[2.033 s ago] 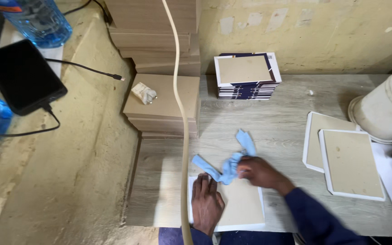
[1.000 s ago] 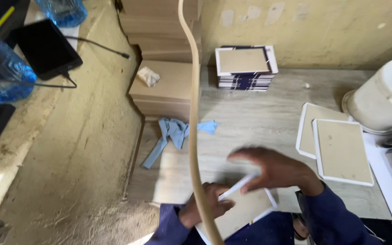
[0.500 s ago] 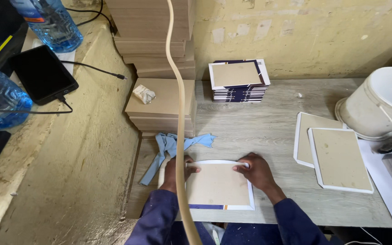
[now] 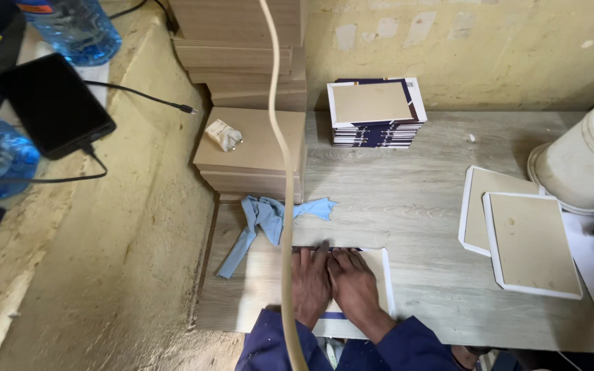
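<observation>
A flat white-edged cover board (image 4: pixel 383 283) lies on the grey wooden table (image 4: pixel 414 192) at its near edge. My left hand (image 4: pixel 309 285) and my right hand (image 4: pixel 354 285) lie side by side, palms down, pressed flat on the board with fingers pointing away from me. A dark blue strip shows on the board near my wrists. A crumpled light blue cloth (image 4: pixel 264 218) lies just beyond and left of my left hand, not touched.
A stack of dark blue and white covers (image 4: pixel 374 113) sits at the back. Two boards (image 4: pixel 520 230) lie at right beside a white bucket (image 4: pixel 586 161). Brown board stacks (image 4: pixel 256 148) carry a charger plug (image 4: pixel 224 135). A phone (image 4: pixel 53 103) and bottles (image 4: pixel 73 27) rest left. A cord (image 4: pixel 284 192) hangs in front.
The blue cloth was dropped to the left. A board was set flat before me; my hands then slid from its sides to the middle, side by side.
</observation>
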